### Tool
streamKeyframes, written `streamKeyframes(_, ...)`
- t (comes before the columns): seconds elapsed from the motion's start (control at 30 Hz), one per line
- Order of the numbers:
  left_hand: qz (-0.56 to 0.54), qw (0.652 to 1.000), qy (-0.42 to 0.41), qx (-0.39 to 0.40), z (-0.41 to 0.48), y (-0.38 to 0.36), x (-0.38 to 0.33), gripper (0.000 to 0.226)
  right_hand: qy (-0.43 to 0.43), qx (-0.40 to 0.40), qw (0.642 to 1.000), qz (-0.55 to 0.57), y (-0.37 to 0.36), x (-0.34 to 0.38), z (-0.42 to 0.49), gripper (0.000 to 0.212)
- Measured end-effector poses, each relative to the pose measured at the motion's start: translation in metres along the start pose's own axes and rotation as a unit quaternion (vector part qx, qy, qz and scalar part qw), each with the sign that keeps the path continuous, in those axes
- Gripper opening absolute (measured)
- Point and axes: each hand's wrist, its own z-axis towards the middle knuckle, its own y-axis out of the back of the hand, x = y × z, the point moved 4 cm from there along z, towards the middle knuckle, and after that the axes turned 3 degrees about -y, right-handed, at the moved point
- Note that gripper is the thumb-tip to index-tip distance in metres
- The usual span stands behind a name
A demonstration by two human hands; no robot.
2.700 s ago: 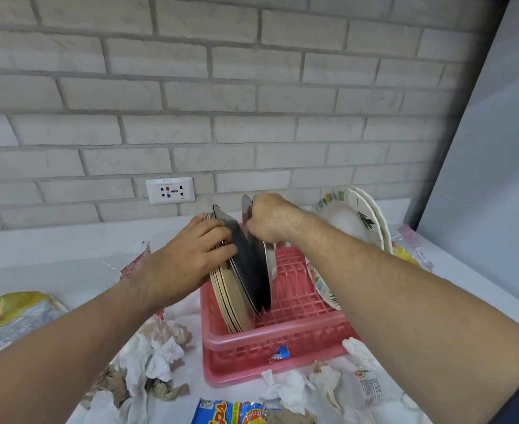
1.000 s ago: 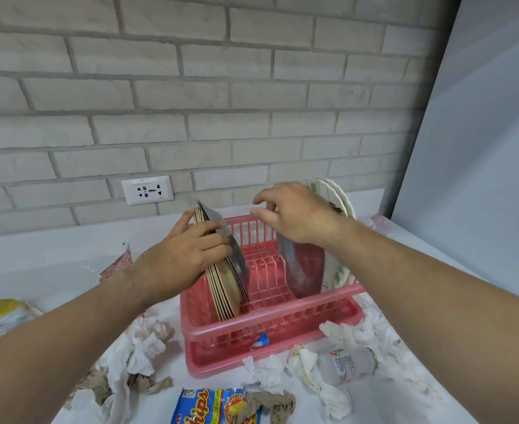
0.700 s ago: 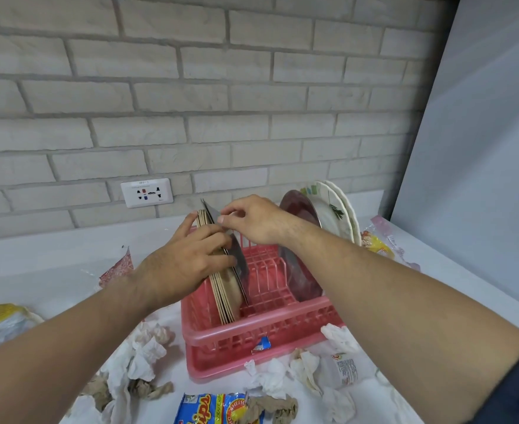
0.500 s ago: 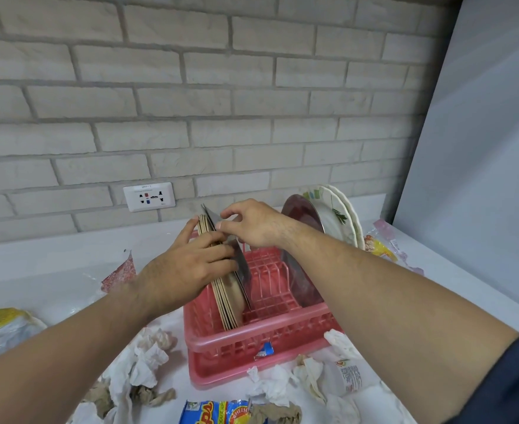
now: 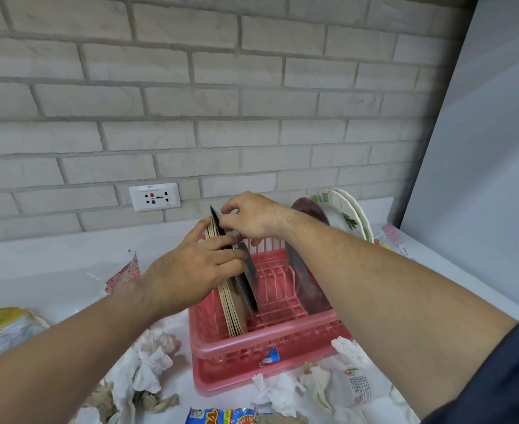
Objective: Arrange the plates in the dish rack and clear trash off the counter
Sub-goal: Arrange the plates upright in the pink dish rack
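A pink dish rack (image 5: pixel 270 347) stands on the white counter. At its left end a stack of tan plates (image 5: pixel 235 310) stands on edge with a dark plate (image 5: pixel 247 280) leaning against it. My left hand (image 5: pixel 197 267) lies over the stack's top with its fingers curled round the plates' rims. My right hand (image 5: pixel 252 217) pinches the top rim of the dark plate. A maroon plate (image 5: pixel 308 286) stands further right in the rack. White patterned plates (image 5: pixel 342 215) stand at the right end.
Crumpled tissues (image 5: pixel 148 365) lie left of the rack and more (image 5: pixel 285 393) in front. A blue snack wrapper (image 5: pixel 221 416), a small plastic bottle (image 5: pixel 356 388), a yellow bag (image 5: pixel 1 328) and a red wrapper (image 5: pixel 123 273) litter the counter. A grey panel (image 5: pixel 481 179) rises at right.
My right hand set the maroon plate upright in the rack's right part, let go, and moved left to pinch the dark plate by the tan stack. My left hand stayed on the stack.
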Motion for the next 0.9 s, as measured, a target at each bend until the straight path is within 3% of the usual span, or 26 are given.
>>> streamKeyframes(0.33,0.013,1.000,-0.023,-0.011,0.003,0.000,-0.002,0.035,0.023,-0.011,0.982,-0.185,0.008,0.018,-0.004,0.033)
streamKeyframes(0.63,0.019,1.000,-0.015,-0.014,-0.006,0.002,-0.004,0.032,-0.018,-0.074,0.971,-0.226,0.010,0.013,0.003,0.017)
streamKeyframes(0.8,0.017,1.000,-0.006,-0.012,-0.009,0.000,-0.005,0.039,-0.039,-0.106,0.958,-0.262,0.004,0.004,-0.001,0.019)
streamKeyframes(0.9,0.013,1.000,0.001,-0.003,-0.010,-0.001,-0.005,0.042,-0.027,-0.138,0.948,-0.286,0.014,0.011,-0.008,0.011)
